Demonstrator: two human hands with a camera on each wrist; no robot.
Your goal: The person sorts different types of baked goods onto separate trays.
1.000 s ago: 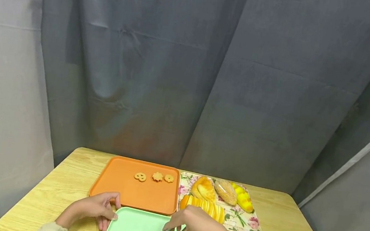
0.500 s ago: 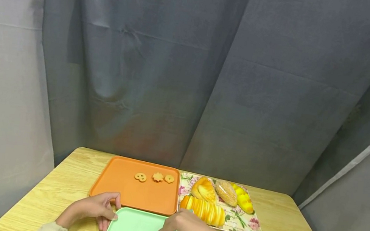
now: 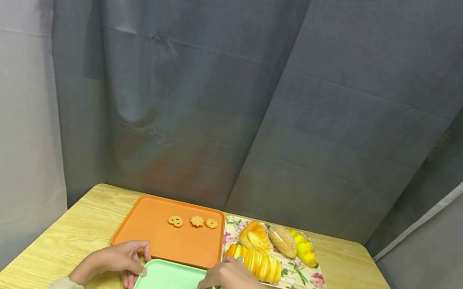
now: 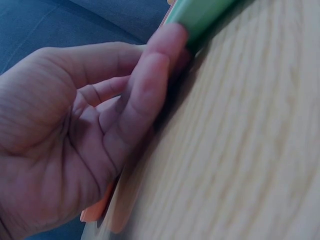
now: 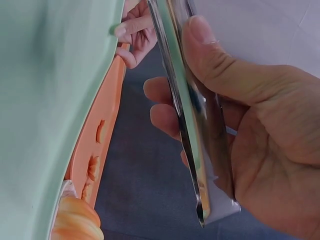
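My left hand (image 3: 119,260) pinches the left rim of a pale green tray (image 3: 169,278), its thumb on the rim; in the left wrist view the fingertips meet at the edge of the tray. Over that tray, my right hand (image 3: 237,286) grips a pair of metal tongs (image 5: 187,100) between thumb and fingers. In the head view the tongs' arms slant down to the left, and their tips are cut off by the lower frame edge. Whether anything lies between the tips cannot be seen.
Behind the green tray is an orange tray (image 3: 149,230) bearing a pretzel-shaped cookie (image 3: 175,221) and two round cookies (image 3: 197,221). To its right, a floral tray (image 3: 301,286) carries a sliced loaf (image 3: 258,264) and several other breads. Grey curtains (image 3: 203,89) surround the wooden table (image 3: 61,244).
My right hand, with the tongs, has shifted slightly left and toward me, then a little back up. My left hand and the trays stay in place.
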